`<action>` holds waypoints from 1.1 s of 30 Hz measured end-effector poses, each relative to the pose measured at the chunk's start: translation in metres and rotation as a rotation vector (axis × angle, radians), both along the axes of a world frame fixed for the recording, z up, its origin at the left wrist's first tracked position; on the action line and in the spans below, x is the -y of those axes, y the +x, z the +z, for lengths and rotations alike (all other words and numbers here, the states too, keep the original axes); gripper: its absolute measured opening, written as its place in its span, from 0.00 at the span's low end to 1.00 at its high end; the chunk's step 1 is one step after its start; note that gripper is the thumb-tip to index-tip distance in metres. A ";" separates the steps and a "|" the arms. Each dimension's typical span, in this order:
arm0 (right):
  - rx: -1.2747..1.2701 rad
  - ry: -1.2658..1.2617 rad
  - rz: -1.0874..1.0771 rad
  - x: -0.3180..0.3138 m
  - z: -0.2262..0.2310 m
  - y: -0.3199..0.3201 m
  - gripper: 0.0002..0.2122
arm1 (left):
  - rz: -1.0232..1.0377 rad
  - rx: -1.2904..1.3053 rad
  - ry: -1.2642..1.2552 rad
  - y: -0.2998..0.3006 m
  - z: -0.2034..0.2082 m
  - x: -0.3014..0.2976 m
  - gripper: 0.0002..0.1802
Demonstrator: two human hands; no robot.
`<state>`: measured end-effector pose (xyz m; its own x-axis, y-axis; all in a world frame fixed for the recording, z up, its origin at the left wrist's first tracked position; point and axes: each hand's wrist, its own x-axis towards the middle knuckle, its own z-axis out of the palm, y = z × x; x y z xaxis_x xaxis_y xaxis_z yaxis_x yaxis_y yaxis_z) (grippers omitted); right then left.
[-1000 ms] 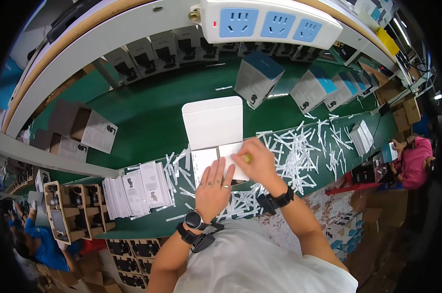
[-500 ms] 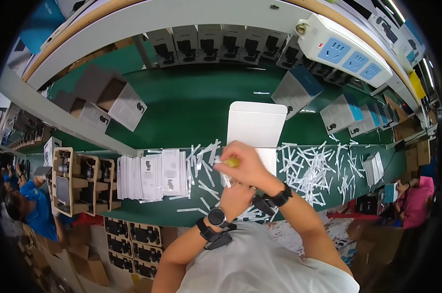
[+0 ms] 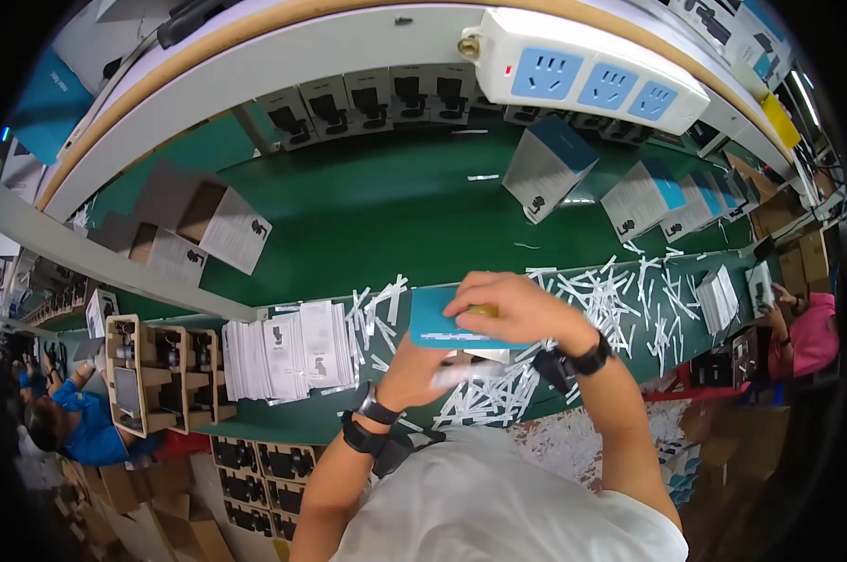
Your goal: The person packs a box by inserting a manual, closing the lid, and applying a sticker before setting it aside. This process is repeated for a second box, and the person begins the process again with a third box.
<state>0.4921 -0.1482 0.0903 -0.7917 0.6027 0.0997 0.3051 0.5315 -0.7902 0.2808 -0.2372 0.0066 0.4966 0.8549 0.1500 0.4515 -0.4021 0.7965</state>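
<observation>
A carton with a blue top face stands in front of me, a pale strip along its near edge. My right hand lies over that face, fingers curled round a small yellow thing whose kind I cannot make out. Against the carton's near left side is my left hand; motion smears its fingers, and a whitish blur shows beside them. Narrow white paper strips lie heaped just below the carton. Folded printed leaflets stand packed in a row left of my left hand.
More strips and a leaflet stack lie to the right. Blue-and-white cartons stand farther back; open cartons are at left. Pulp trays holding black devices stand by the leaflets. A power strip hangs overhead. People work at both sides.
The carton's raised white flap has gone down and its blue face now shows. My right hand has moved right with the yellow thing; my left hand has shifted left. The view has turned slightly.
</observation>
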 end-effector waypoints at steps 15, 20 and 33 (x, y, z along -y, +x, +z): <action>-0.519 -0.267 0.107 0.019 -0.023 0.001 0.12 | 0.150 0.549 -0.166 -0.008 -0.019 0.013 0.26; -0.016 -0.027 -0.688 0.003 -0.064 0.124 0.23 | 0.316 0.785 0.137 0.014 -0.026 0.005 0.42; -0.308 0.323 -0.785 0.120 -0.117 0.029 0.20 | 0.187 0.280 0.022 -0.023 -0.029 0.007 0.24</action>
<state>0.5208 -0.2683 -0.0268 -0.0745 0.8644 0.4973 0.4727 0.4697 -0.7456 0.2577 -0.2444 -0.0222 0.2679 0.9224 0.2783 0.2839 -0.3517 0.8920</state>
